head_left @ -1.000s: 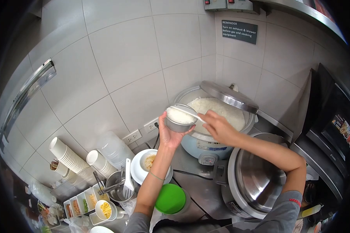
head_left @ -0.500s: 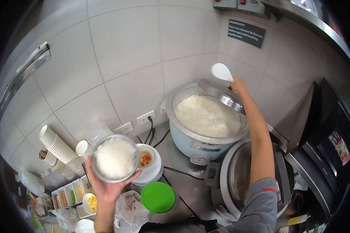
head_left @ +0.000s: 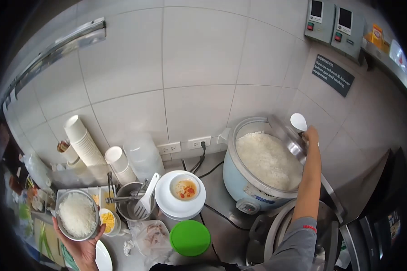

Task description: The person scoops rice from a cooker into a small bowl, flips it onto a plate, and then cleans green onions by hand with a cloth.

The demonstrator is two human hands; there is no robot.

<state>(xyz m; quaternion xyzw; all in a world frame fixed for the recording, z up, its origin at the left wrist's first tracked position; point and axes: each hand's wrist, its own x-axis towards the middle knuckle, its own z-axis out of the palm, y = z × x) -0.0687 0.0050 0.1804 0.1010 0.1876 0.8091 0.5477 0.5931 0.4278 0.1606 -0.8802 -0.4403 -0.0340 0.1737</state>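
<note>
My left hand (head_left: pixel 83 250) is closed around a metal bowl (head_left: pixel 96 226) heaped with white rice (head_left: pixel 77 215), over the left end of the counter. At the right, a white rice paddle (head_left: pixel 298 122) sticks up from my right hand (head_left: pixel 310 134), whose fingers are closed. The same hand is at the tilted metal lid (head_left: pixel 296 147), and its grip on the lid's handle is hidden. Below the lid stands a light-blue rice cooker (head_left: pixel 235 174), uncovered for the most part and full of cooked rice (head_left: pixel 269 160).
Stacked white plates (head_left: pixel 196 205) carry a small bowl (head_left: pixel 184 187) with red bits. Nearby are a metal pot (head_left: pixel 131 212) of utensils, a slotted turner (head_left: pixel 144 203), paper cups (head_left: pixel 83 142), a green lid (head_left: pixel 190 238) and a plastic bag (head_left: pixel 151 239). A second cooker (head_left: pixel 280 230) stands under my right arm.
My left hand has carried the bowl of rice left, over the food containers. My right hand still holds the paddle at the lid. The view has turned left.
</note>
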